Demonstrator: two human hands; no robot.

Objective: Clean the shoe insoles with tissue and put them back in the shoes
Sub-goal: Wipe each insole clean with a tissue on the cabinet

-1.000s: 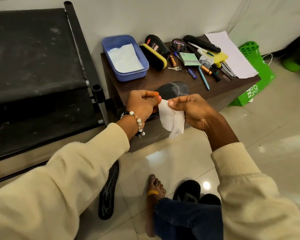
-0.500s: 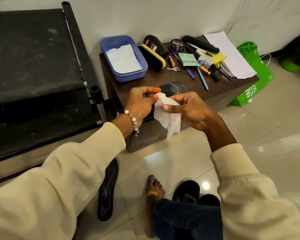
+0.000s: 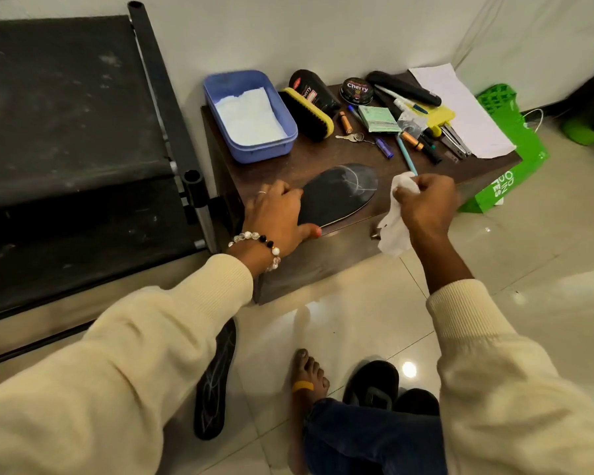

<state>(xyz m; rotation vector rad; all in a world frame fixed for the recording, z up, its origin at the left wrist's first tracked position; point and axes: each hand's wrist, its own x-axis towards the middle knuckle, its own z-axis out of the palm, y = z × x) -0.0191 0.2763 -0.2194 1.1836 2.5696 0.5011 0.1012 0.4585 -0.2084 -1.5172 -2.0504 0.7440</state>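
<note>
A black insole point(image 3: 340, 192) with pale scribbled lines lies on the dark wooden table point(image 3: 309, 159), near its front edge. My left hand point(image 3: 276, 214) grips its heel end, fingers curled over the edge and thumb underneath. My right hand point(image 3: 426, 204) holds a crumpled white tissue point(image 3: 396, 221) just right of the insole, apart from it, and the tissue hangs down past the table edge. A second black insole point(image 3: 216, 382) lies on the floor beside my left sleeve. Black shoes point(image 3: 378, 385) sit on the tiles near my foot.
A blue tub point(image 3: 282, 132) with white tissues stands at the table's back left. A shoe brush point(image 3: 307, 113), polish tin point(image 3: 357, 90), pens, keys and paper crowd the back. A green bag point(image 3: 508, 142) leans at the right, a black rack point(image 3: 76, 132) stands at the left.
My hands have parted from the tissue they both held. My left hand dropped onto the insole's heel end; my right hand moved right with the tissue.
</note>
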